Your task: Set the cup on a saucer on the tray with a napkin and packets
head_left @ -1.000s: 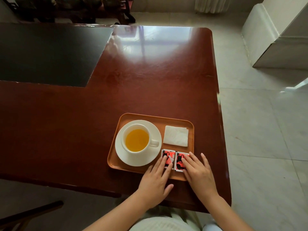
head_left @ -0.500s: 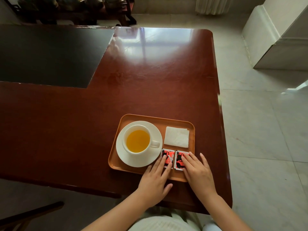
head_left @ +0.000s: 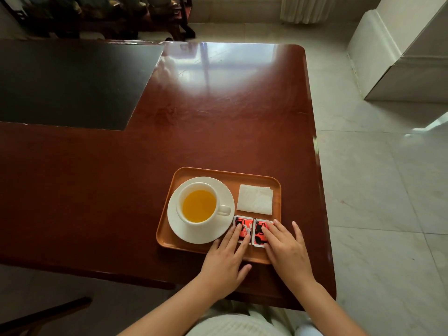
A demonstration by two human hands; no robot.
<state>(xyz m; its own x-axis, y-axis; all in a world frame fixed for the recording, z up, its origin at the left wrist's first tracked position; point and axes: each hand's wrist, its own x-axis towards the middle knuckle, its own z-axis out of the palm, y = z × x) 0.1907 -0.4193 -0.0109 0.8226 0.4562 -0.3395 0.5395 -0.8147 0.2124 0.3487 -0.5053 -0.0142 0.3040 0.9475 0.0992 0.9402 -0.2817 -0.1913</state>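
Observation:
An orange tray [head_left: 169, 229] lies near the table's front right edge. On its left half a white cup [head_left: 198, 206] of yellow tea stands on a white saucer [head_left: 213, 232], handle pointing right. A folded white napkin [head_left: 255, 198] lies in the tray's far right corner. Two red packets sit side by side in front of it. My left hand [head_left: 224, 259] rests flat with fingertips on the left packet [head_left: 243, 222]. My right hand [head_left: 286, 248] rests flat with fingertips on the right packet [head_left: 259, 232]. Neither hand grips anything.
The tray sits on a glossy red-brown table [head_left: 218, 122] with a black inlay [head_left: 68, 83] at the far left. The table's right edge is close to the tray. Pale tiled floor and a white pillar base [head_left: 400, 57] lie to the right.
Both hands stay on the packets with almost no shift. The view has drifted slightly.

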